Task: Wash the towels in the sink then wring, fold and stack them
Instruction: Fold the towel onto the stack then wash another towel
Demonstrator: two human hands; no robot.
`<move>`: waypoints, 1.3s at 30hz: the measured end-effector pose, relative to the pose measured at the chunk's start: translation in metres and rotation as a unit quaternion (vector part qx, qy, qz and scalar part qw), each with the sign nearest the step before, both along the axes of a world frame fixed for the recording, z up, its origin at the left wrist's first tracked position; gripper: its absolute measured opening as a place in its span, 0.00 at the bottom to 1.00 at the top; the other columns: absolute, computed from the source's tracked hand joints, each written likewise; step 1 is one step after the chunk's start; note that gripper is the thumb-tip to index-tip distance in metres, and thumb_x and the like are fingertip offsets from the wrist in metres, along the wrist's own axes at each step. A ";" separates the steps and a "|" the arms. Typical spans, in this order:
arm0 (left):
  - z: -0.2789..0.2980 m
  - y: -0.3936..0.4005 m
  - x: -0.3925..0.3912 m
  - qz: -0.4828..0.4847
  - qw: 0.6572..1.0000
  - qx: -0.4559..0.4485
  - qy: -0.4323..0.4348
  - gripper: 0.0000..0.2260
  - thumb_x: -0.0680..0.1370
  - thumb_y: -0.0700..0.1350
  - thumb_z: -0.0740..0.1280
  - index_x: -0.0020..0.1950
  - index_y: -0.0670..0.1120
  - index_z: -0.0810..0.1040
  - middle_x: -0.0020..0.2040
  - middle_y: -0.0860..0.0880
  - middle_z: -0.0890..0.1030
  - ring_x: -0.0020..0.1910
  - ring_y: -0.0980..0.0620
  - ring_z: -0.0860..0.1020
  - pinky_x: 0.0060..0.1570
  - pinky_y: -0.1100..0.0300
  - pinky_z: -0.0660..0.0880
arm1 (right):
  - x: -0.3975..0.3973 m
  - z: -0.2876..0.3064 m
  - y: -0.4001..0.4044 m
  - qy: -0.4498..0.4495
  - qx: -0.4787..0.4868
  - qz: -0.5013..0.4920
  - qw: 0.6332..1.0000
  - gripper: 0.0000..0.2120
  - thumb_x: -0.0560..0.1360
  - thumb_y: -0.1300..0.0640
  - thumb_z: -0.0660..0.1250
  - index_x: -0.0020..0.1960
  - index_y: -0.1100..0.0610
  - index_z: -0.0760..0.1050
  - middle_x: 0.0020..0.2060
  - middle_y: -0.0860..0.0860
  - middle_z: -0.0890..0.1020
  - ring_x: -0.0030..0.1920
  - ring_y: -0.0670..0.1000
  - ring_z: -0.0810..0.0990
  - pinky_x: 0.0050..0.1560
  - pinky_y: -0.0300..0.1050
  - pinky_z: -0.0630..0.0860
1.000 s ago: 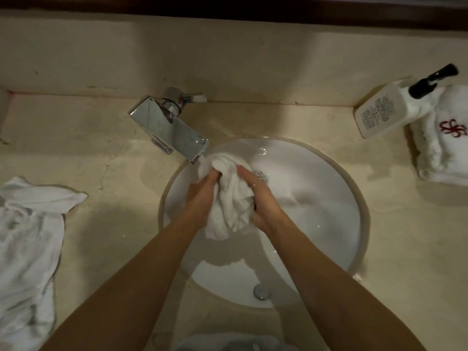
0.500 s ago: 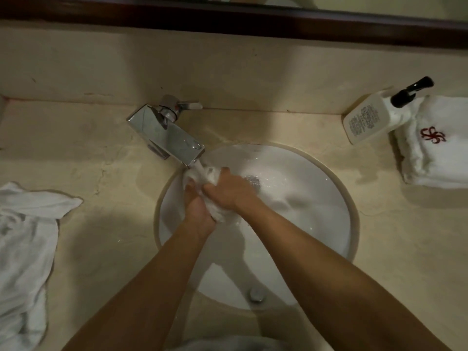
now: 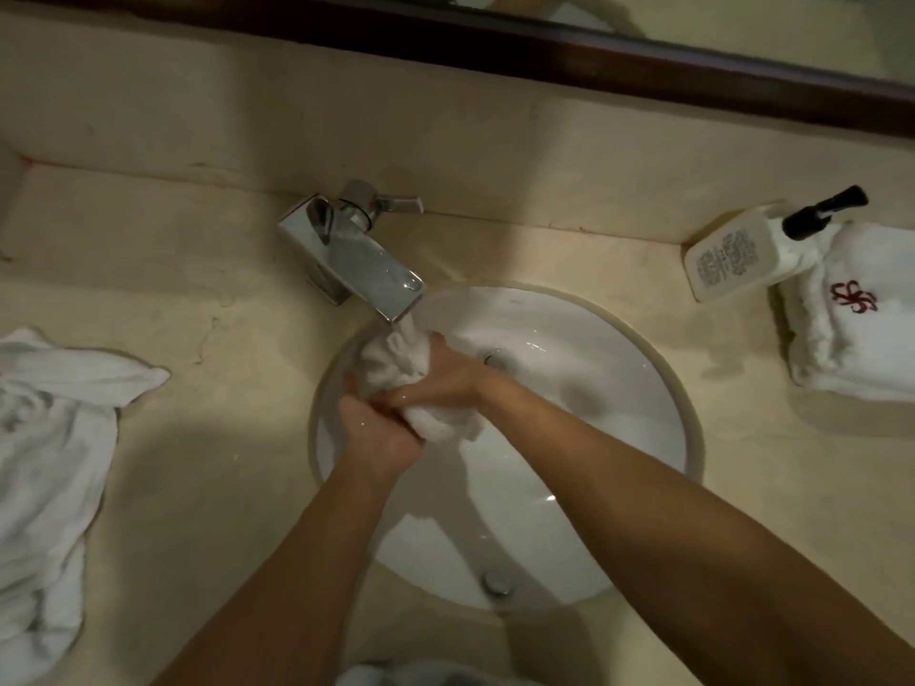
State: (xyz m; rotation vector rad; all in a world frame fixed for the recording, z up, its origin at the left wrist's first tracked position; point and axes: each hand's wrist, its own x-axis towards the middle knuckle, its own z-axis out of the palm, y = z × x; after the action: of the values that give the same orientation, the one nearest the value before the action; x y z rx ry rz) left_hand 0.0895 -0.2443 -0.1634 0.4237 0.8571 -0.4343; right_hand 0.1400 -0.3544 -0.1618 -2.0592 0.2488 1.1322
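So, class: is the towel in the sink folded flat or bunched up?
Bunched up. The towel is a crumpled wad under the faucet, gripped by the left hand and right hand above the sink.

Tap (image 3: 354, 259) showing polished chrome metal; sink (image 3: 619, 358) looking glossy white ceramic; worktop (image 3: 208, 477) looking matt beige stone, faintly cracked; towel (image 3: 401, 361) looking wet white terry cloth; bottle (image 3: 733, 255) at upper right looking smooth white plastic.
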 end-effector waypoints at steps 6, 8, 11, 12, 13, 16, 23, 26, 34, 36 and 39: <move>0.021 0.013 0.019 -0.376 0.866 0.320 -0.071 0.22 0.82 0.61 0.57 0.58 0.45 0.78 0.53 0.41 0.81 0.54 0.41 0.80 0.60 0.46 0.74 | -0.031 0.005 -0.022 0.104 0.221 -0.276 0.930 0.19 0.69 0.56 0.75 0.59 0.59 0.79 0.45 0.56 0.86 0.44 0.54 0.85 0.45 0.48 0.81; 0.033 0.017 0.026 -0.491 0.717 0.478 -0.129 0.21 0.78 0.63 0.60 0.46 0.47 0.80 0.50 0.42 0.84 0.50 0.42 0.82 0.58 0.49 0.76 | -0.043 0.004 -0.032 0.146 0.281 -0.349 0.882 0.18 0.69 0.54 0.75 0.56 0.59 0.79 0.44 0.58 0.85 0.39 0.54 0.83 0.43 0.48 0.80; 0.058 0.008 0.038 -0.566 0.549 0.576 -0.218 0.23 0.74 0.64 0.56 0.46 0.48 0.81 0.51 0.45 0.83 0.54 0.44 0.80 0.59 0.51 0.75 | -0.054 0.017 -0.038 0.146 0.340 -0.425 0.826 0.08 0.74 0.56 0.70 0.51 0.58 0.80 0.39 0.56 0.83 0.36 0.52 0.82 0.41 0.47 0.80; 0.063 0.004 0.039 -0.585 0.502 0.591 -0.235 0.25 0.75 0.65 0.54 0.50 0.49 0.81 0.54 0.46 0.82 0.56 0.45 0.79 0.60 0.50 0.73 | -0.057 0.022 -0.039 0.140 0.356 -0.442 0.812 0.06 0.76 0.56 0.68 0.49 0.58 0.81 0.38 0.55 0.82 0.35 0.51 0.81 0.38 0.45 0.80; 0.070 0.000 0.038 -0.595 0.461 0.607 -0.256 0.27 0.74 0.67 0.53 0.54 0.50 0.81 0.55 0.48 0.82 0.56 0.46 0.78 0.61 0.50 0.73 | -0.061 0.028 -0.041 0.135 0.377 -0.452 0.797 0.07 0.78 0.57 0.67 0.46 0.57 0.83 0.36 0.54 0.81 0.34 0.51 0.80 0.37 0.44 0.80; 0.096 -0.010 0.034 -0.552 0.436 0.621 -0.345 0.21 0.77 0.62 0.61 0.59 0.50 0.80 0.53 0.50 0.83 0.51 0.51 0.81 0.54 0.52 0.78 | -0.068 0.047 -0.051 0.135 0.410 -0.470 0.770 0.10 0.78 0.57 0.65 0.40 0.58 0.81 0.33 0.53 0.80 0.33 0.50 0.78 0.39 0.44 0.77; 0.132 -0.044 0.087 -0.415 0.344 0.699 -0.469 0.18 0.80 0.48 0.66 0.67 0.42 0.76 0.64 0.41 0.78 0.63 0.44 0.76 0.64 0.47 0.73 | -0.070 0.074 -0.060 0.129 0.419 -0.500 0.747 0.11 0.73 0.53 0.72 0.53 0.57 0.80 0.46 0.54 0.83 0.40 0.52 0.81 0.39 0.46 0.80; 0.118 -0.030 0.127 -0.507 0.167 0.780 -0.325 0.24 0.78 0.57 0.61 0.71 0.47 0.71 0.70 0.43 0.71 0.70 0.43 0.67 0.68 0.44 0.66 | -0.071 0.082 -0.063 0.119 0.426 -0.496 0.747 0.12 0.74 0.53 0.70 0.54 0.57 0.80 0.52 0.56 0.80 0.43 0.53 0.81 0.42 0.45 0.81; 0.127 -0.010 0.114 -0.494 0.088 0.812 -0.298 0.25 0.80 0.61 0.55 0.63 0.45 0.78 0.59 0.42 0.80 0.58 0.41 0.77 0.58 0.50 0.72 | -0.096 0.096 -0.069 0.112 0.466 -0.506 0.717 0.08 0.76 0.53 0.67 0.41 0.56 0.80 0.35 0.53 0.81 0.32 0.50 0.80 0.30 0.40 0.77; 0.129 -0.003 0.093 -0.469 0.128 0.796 -0.361 0.27 0.79 0.61 0.55 0.68 0.44 0.74 0.63 0.41 0.78 0.61 0.39 0.75 0.62 0.49 0.68 | -0.108 0.102 -0.066 0.113 0.470 -0.527 0.698 0.08 0.75 0.54 0.67 0.43 0.58 0.81 0.36 0.54 0.81 0.32 0.51 0.80 0.30 0.40 0.78; 0.127 -0.009 0.045 -0.407 0.287 0.688 -0.528 0.23 0.81 0.54 0.61 0.73 0.45 0.69 0.69 0.42 0.74 0.67 0.43 0.73 0.66 0.51 0.68 | -0.125 0.105 -0.060 0.106 0.496 -0.555 0.659 0.08 0.75 0.53 0.68 0.45 0.58 0.81 0.35 0.55 0.81 0.31 0.52 0.80 0.30 0.41 0.77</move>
State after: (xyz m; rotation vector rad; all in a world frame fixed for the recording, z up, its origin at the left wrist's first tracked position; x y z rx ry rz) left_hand 0.1341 -0.2529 -0.0360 2.5426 -0.7622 -0.0633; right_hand 0.0145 -0.4140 -0.0566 -0.5036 0.6904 0.4475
